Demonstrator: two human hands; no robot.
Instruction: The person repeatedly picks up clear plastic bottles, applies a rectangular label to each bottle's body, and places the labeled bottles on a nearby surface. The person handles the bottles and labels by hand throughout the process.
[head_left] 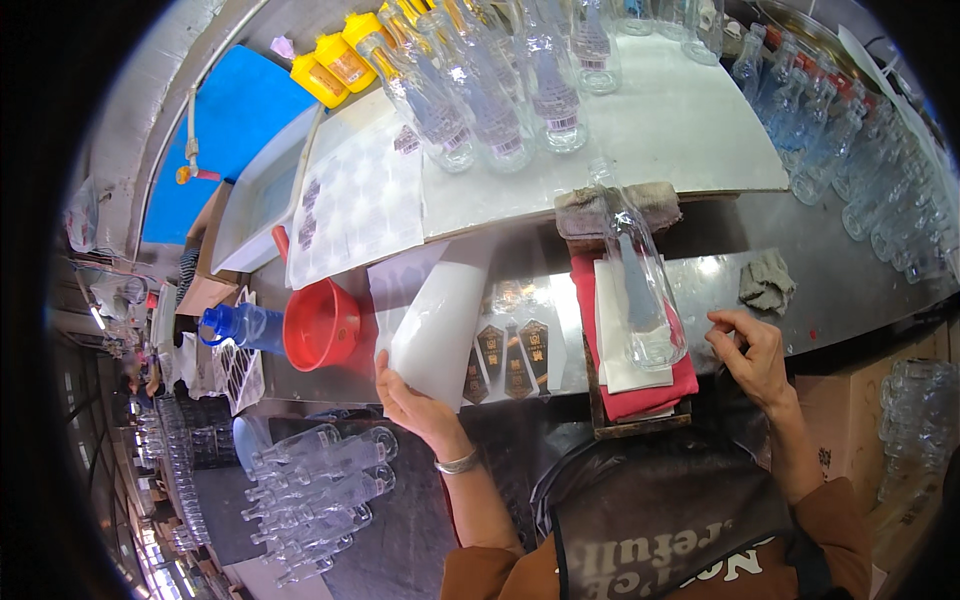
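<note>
A: What's there, biggest first?

B: Steel bench (850, 245), underneath the work. White board (690, 130), beyond the lying glass bottle (640, 285). Curled white sheet (430, 340), left of the bottle. Bottle itself: clear, on its side, neck away from the worker, red cloth (645, 402) below, rolled towel (580, 215) under the neck.

A: Hands?

B: Left hand (420, 408), well left of the bottle, at the sheet's near edge. Fingers nearly straight, a little parted, laid against the sheet; can't tell whether the thumb pinches it from the far side. Right hand (755, 360), right of the bottle's base and apart from it. Fingers loosely curled, thumb near the index, nothing seen in their grip.

A: Smallest?

B: Dark pointed labels (515, 372), flat, left of the bottle, just beside the sheet.

A: Handling it well?

B: My judgement: keep the sheet's bend low and even, no jerks; a sharp pull could crease it or drag a label. The right hand looks free to steady the flat portion. Loose edge best kept off the bottle.
</note>
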